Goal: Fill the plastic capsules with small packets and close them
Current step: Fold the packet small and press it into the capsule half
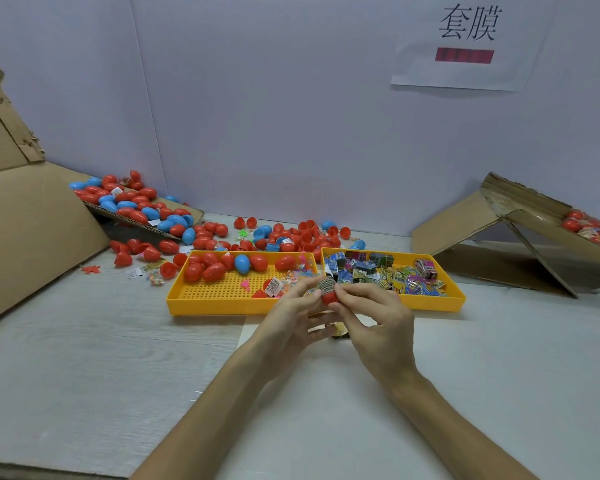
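Capsule-filling at centre frame: left hand (293,308) and right hand (378,317) both pinch a red capsule half (329,297), long axis upright. A printed packet (326,283) juts from its open top, right thumb nearest; the yellow packet tray (430,304) lies just behind.

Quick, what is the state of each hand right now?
Left hand: holding the red capsule, a packet sticking out of it.
Right hand: fingers pinching the same red capsule.
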Motion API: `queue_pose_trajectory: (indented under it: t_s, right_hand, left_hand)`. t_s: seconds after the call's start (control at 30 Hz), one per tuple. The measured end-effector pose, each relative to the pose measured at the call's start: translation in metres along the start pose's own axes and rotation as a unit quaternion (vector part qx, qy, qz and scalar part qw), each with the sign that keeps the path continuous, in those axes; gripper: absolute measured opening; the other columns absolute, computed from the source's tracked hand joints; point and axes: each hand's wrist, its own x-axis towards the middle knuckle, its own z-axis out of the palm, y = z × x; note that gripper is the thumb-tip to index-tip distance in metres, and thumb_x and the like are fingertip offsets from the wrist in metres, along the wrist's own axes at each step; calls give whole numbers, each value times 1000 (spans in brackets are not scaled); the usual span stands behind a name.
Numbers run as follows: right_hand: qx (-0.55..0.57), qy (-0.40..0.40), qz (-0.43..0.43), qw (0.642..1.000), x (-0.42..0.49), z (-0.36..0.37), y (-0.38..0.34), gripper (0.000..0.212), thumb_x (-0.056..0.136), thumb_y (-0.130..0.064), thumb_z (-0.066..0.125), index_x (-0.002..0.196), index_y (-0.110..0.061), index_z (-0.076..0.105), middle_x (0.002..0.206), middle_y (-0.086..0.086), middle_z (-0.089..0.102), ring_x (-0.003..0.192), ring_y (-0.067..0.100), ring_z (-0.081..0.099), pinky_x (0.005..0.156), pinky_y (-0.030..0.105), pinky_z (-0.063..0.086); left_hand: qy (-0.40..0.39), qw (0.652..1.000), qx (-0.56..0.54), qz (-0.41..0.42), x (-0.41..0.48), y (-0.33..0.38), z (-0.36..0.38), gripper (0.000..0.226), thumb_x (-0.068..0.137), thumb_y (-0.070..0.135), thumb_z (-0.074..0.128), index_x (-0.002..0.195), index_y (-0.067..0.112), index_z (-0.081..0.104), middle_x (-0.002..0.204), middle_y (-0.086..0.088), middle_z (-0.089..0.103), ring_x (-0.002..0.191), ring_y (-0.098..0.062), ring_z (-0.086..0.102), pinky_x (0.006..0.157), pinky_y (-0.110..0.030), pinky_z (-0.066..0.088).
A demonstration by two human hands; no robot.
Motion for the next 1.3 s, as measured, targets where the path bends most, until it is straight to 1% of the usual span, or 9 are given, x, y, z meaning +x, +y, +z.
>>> queue_pose_trajectory:
  t_s: [0.17, 0.27, 0.37, 0.47, 0.67, 0.87, 0.93, 1.07, 1.3]
  right_hand:
    - [-9, -3, -11, 1000, 0, 1, -1, 23, 76, -12, 79, 99, -14, 79, 98, -3, 74, 91, 11, 66, 76, 40, 50]
    - [12, -24, 7, 1000, 2, -1, -6, 33, 77, -12, 79, 109, -18, 75, 104, -10, 71, 98, 5, 64, 82, 39, 50]
    - [21, -37, 30, 999, 4, -2, -9, 42, 77, -15, 82, 118, -21, 71, 107, -18, 66, 102, 2, 62, 87, 36, 48]
    - [26, -41, 41, 998, 4, -3, -9, 38, 78, -15, 83, 114, -17, 73, 106, -13, 70, 100, 8, 66, 86, 41, 50]
    - [17, -18, 30, 999, 4, -4, -7, 27, 77, -8, 82, 104, -9, 78, 100, -1, 74, 94, 14, 68, 80, 44, 55]
    - [37, -20, 31, 999, 5, -4, -6, 22, 79, -6, 81, 101, -8, 79, 97, 0, 74, 93, 15, 69, 78, 45, 56]
    - [54, -22, 46, 997, 5, -5, -8, 18, 83, -11, 78, 101, -10, 78, 97, -3, 74, 94, 10, 68, 80, 40, 56]
    - [69, -10, 48, 996, 8, -8, -9, 13, 85, -9, 75, 98, -10, 76, 94, -4, 72, 92, 2, 65, 80, 21, 53]
    - [52, 0, 43, 998, 8, -8, -7, 7, 85, -8, 74, 92, -9, 75, 89, -4, 72, 88, 2, 65, 77, 15, 51]
  left_hand:
    - [7, 1000, 19, 16, -1, 0, 3, 36, 101, 30, 55, 135, 15, 55, 128, -19, 65, 106, -26, 66, 96, -43, 52]
    - [20, 998, 34, 38, -1, -1, 2, 34, 99, 24, 59, 131, 13, 60, 121, -14, 67, 105, -25, 66, 89, -36, 52]
    - [34, 998, 23, 47, -1, 0, 2, 31, 100, 22, 57, 131, 20, 63, 121, -10, 69, 104, -24, 67, 95, -41, 52]
    - [38, 998, 27, 52, -2, 0, 4, 29, 101, 21, 56, 129, 25, 64, 128, -11, 66, 105, -24, 69, 92, -38, 54]
    - [27, 998, 26, 48, -2, 1, 5, 29, 99, 22, 59, 128, 25, 65, 124, -13, 69, 108, -26, 69, 88, -36, 54]
    - [15, 997, 29, 64, -1, -1, 3, 32, 97, 21, 61, 129, 25, 63, 120, -13, 71, 102, -24, 70, 90, -37, 54]
    - [20, 996, 43, 75, -1, -2, 1, 30, 97, 22, 63, 127, 27, 65, 114, -11, 73, 98, -22, 71, 87, -35, 55]
    - [37, 986, 111, 115, 0, -5, 2, 29, 94, 25, 68, 122, 32, 69, 96, -6, 75, 87, -19, 70, 78, -28, 57]
    - [53, 970, 188, 142, 2, -7, 2, 36, 91, 27, 72, 124, 38, 66, 96, 0, 76, 85, -15, 72, 75, -25, 57]
